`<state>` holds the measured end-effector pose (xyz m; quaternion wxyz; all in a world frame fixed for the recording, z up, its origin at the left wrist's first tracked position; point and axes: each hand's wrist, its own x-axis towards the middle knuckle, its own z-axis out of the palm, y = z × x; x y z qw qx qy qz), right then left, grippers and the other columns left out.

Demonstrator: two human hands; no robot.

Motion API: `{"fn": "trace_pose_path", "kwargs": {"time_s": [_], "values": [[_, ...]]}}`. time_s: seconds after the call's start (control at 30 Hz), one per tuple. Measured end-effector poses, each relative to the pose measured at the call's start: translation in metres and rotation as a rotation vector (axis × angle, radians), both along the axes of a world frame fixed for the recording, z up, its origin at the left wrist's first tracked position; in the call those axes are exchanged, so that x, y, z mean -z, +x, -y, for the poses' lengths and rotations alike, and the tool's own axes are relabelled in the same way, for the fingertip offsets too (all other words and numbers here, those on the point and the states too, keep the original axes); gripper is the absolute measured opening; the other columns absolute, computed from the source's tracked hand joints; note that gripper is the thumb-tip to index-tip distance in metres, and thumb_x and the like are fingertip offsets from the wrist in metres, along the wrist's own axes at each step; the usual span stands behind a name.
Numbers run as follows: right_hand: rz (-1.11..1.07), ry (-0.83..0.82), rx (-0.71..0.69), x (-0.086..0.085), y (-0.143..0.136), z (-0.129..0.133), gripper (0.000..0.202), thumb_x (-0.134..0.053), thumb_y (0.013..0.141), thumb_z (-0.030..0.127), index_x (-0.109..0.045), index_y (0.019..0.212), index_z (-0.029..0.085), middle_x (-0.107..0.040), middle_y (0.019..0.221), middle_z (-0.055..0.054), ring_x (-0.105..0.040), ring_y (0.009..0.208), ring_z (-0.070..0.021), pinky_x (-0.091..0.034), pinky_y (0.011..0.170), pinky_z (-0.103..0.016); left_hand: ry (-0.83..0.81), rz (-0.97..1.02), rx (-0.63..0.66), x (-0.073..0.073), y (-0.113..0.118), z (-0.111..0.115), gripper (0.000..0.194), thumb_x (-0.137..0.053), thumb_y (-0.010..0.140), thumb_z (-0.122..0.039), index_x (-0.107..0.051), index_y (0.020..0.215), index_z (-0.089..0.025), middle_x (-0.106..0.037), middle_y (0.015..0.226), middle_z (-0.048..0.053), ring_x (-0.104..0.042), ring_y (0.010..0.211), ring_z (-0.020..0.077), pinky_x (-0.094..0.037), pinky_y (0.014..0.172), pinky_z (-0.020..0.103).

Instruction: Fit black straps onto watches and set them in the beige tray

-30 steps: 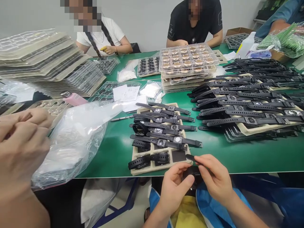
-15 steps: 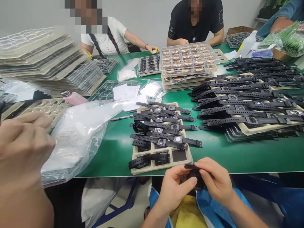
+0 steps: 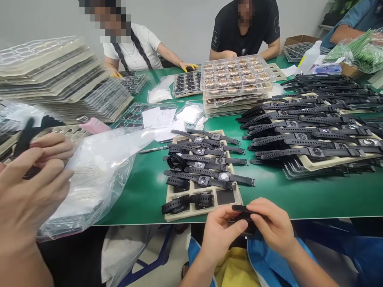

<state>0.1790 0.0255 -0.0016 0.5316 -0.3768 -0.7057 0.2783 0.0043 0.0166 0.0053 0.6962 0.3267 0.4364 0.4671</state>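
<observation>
Closely held just beyond a cream tray's [image 3: 191, 213] near end, a black watch [image 3: 250, 229] sits pinched between left hand [image 3: 224, 227] and right hand [image 3: 269, 223]; a slackened grip on its slim strap [image 3: 240, 208] could drop it off the tabletop's [image 3: 269, 191] near edge.

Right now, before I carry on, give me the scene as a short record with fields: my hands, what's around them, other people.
Left hand: around a dark watch-like piece, partly hidden
Right hand: pinching a black strap
Beyond hands: beige tray bearing black watches
Right side: stacked trays with more watches
Left edge: co-worker's hand, black strip
Across table: two people, one yellow-covered hand outstretched
</observation>
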Motion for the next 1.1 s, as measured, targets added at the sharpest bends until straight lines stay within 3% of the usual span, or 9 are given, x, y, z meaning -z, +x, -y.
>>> {"fn": "trace_pose_path", "kwargs": {"time_s": [0.13, 0.4, 0.6, 0.73, 0.93, 1.1], "values": [[0.042, -0.012, -0.014, -0.003, -0.001, 0.0, 0.027, -0.062, 0.095, 0.01, -0.073, 0.116, 0.024, -0.077, 0.091, -0.006, -0.073, 0.079, -0.0199, -0.062, 0.07, -0.03, 0.01, -0.021, 0.039, -0.003, 0.001, 0.0, 0.028, -0.091, 0.074, -0.035, -0.083, 0.094, -0.017, -0.082, 0.095, 0.008, -0.071, 0.089, 0.02, -0.054, 0.084, 0.028], [0.014, -0.038, 0.076, 0.004, -0.01, 0.008, 0.034, -0.057, 0.099, 0.009, -0.07, 0.126, 0.025, -0.074, 0.1, -0.007, -0.071, 0.087, -0.0182, -0.061, 0.074, -0.028, 0.039, 0.005, -0.054, 0.0, 0.008, 0.003, 0.032, -0.093, 0.07, -0.031, -0.082, 0.098, -0.019, -0.082, 0.101, 0.009, -0.074, 0.096, 0.0232, -0.057, 0.092, 0.032], [-0.135, -0.081, 0.2, 0.008, -0.011, 0.014, 0.013, -0.06, 0.102, 0.026, -0.072, 0.103, 0.024, -0.068, 0.089, -0.006, -0.068, 0.082, -0.0213, -0.057, 0.066, -0.032, 0.019, 0.025, -0.085, 0.004, 0.009, 0.006, 0.031, -0.095, 0.067, -0.032, -0.081, 0.091, -0.017, -0.081, 0.085, 0.006, -0.073, 0.081, 0.0185, -0.058, 0.08, 0.028], [-0.142, -0.1, 0.184, 0.009, -0.011, 0.015, 0.003, -0.068, 0.097, 0.022, -0.07, 0.097, 0.024, -0.068, 0.088, -0.006, -0.067, 0.082, -0.0216, -0.056, 0.067, -0.032, 0.011, 0.025, -0.126, 0.007, 0.01, 0.009, 0.034, -0.097, 0.064, -0.034, -0.081, 0.089, -0.017, -0.08, 0.084, 0.006, -0.072, 0.078, 0.0178, -0.058, 0.075, 0.026], [-0.198, -0.126, 0.178, 0.011, -0.007, 0.018, 0.009, -0.059, 0.1, 0.02, -0.066, 0.095, 0.023, -0.064, 0.087, -0.005, -0.065, 0.081, -0.0215, -0.055, 0.069, -0.035, 0.026, 0.021, -0.136, 0.006, 0.011, 0.01, 0.034, -0.096, 0.065, -0.037, -0.08, 0.088, -0.017, -0.079, 0.081, 0.006, -0.071, 0.076, 0.0174, -0.058, 0.076, 0.027], [-0.064, -0.105, 0.124, 0.004, -0.002, 0.013, 0.007, -0.065, 0.095, 0.017, -0.069, 0.095, 0.023, -0.068, 0.088, -0.005, -0.067, 0.08, -0.0205, -0.056, 0.069, -0.032, 0.02, -0.005, -0.135, 0.012, 0.009, 0.01, 0.035, -0.096, 0.065, -0.036, -0.081, 0.09, -0.018, -0.079, 0.082, 0.006, -0.071, 0.074, 0.0172, -0.058, 0.076, 0.028]]}}
